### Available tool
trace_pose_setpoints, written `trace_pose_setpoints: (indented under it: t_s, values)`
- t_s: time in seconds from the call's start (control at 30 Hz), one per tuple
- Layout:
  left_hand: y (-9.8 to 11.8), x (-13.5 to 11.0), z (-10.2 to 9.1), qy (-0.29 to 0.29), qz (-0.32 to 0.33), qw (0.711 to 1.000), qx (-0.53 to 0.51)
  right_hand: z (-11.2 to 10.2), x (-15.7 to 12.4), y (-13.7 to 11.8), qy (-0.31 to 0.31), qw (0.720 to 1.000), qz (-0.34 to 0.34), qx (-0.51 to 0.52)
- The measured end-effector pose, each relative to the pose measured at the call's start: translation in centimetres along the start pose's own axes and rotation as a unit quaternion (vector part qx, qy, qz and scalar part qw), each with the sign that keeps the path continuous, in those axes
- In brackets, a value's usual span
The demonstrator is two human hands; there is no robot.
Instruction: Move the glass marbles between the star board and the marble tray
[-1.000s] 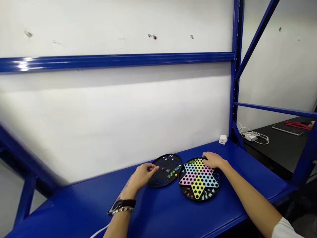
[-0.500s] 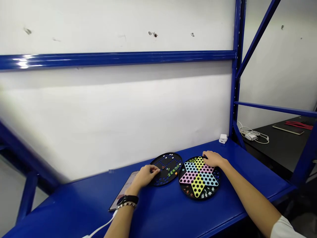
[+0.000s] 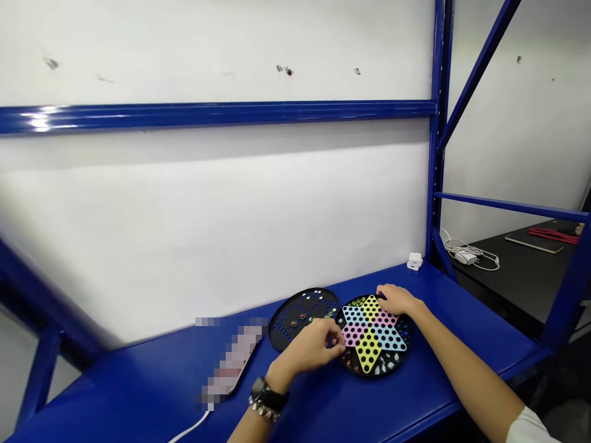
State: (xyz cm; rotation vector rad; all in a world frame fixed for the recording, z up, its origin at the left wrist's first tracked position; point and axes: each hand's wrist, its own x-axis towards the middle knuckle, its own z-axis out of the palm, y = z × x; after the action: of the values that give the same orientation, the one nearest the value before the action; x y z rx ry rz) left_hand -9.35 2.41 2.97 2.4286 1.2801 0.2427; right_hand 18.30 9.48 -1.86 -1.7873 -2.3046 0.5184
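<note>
My left hand (image 3: pixel 318 346) is closed in a pinch at the left rim of the round Chinese checkers board (image 3: pixel 369 335), above its reddish marbles (image 3: pixel 349 364). Whatever is between the fingertips is too small to make out. At the board's far right edge, my right hand (image 3: pixel 393 300) curls its fingers over the rim, with the fingertips partly hidden. The board carries a pastel star with black holes, and coloured marbles sit around it. Left of it lies a second black round board (image 3: pixel 281 314), partly behind my left hand, bearing two reddish marbles (image 3: pixel 298 320) and several white dots.
A phone (image 3: pixel 233 363) with a white cable (image 3: pixel 190 426) lies left of the boards on the blue shelf (image 3: pixel 323 406). A white charger (image 3: pixel 414 261) stands by the rear right post. Blue rack beams frame the wall; a black table (image 3: pixel 521 271) with cables is at right.
My left hand has moved right, from over the second board to the star board's left rim. Two reddish marbles now show where it was. My right hand stays at the far edge.
</note>
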Motion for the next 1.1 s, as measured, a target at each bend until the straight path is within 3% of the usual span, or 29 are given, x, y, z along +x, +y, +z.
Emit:
trace_pose_setpoints:
  t_s: [0.17, 0.47, 0.67, 0.87, 1.1]
  values:
    - [1.0, -0.4, -0.3, -0.013, -0.049, 0.996, 0.072, 0.2, 0.1, 0.0, 0.007, 1.000, 0.002, 0.005]
    - [2.7, -0.3, 0.3, -0.064, -0.082, 0.989, 0.104, -0.2, -0.2, -0.3, -0.001, 1.000, 0.005, 0.017]
    - [2.5, 0.0, 0.8, -0.056, -0.081, 0.990, 0.100, 0.0, -0.2, -0.3, -0.002, 1.000, 0.001, 0.011]
    - [2.1, -0.4, -0.7, -0.006, -0.086, 0.990, 0.107, 0.0, -0.1, -0.2, -0.003, 1.000, -0.002, 0.013]
    - [1.8, -0.6, -0.6, -0.021, -0.066, 0.994, 0.082, 0.0, -0.2, -0.4, -0.001, 1.000, -0.001, 0.009]
